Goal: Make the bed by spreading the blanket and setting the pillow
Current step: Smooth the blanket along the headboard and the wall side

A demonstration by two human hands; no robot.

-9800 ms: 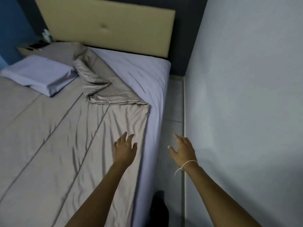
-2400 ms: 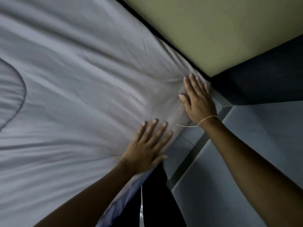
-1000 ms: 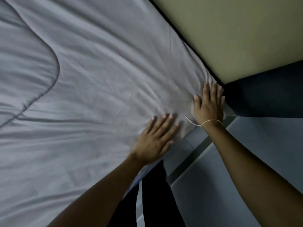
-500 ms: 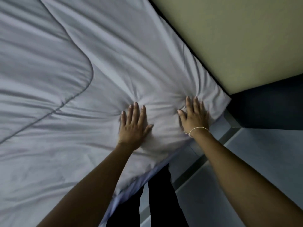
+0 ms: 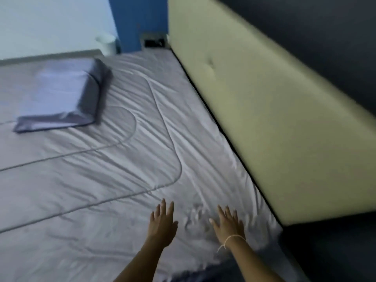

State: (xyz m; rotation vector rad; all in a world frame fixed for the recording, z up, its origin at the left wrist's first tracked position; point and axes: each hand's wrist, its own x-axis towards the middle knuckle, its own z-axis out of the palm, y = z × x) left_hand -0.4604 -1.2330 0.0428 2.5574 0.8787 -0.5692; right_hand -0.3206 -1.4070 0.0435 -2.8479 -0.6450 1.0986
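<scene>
We see the whole view smeared by motion. The pillow [image 5: 59, 94] has soft, doubled edges, and the small things past the headboard [image 5: 264, 110], perhaps a pale bin [image 5: 105, 44], stay unreadable. Both forearms and the blanket [image 5: 91, 180] run off the frame's lower and left edges.

Padded yellow headboard [image 5: 264, 119], blue wall [image 5: 138, 21] beyond

Both forearms extend forward from the near edge, roughly parallel. The left hand [image 5: 161, 224] is open, palm down, fingers straight and slightly spread. The right hand [image 5: 228, 225] is likewise open and palm down, fingers spread. Contact with the surface below cannot be confirmed.
</scene>
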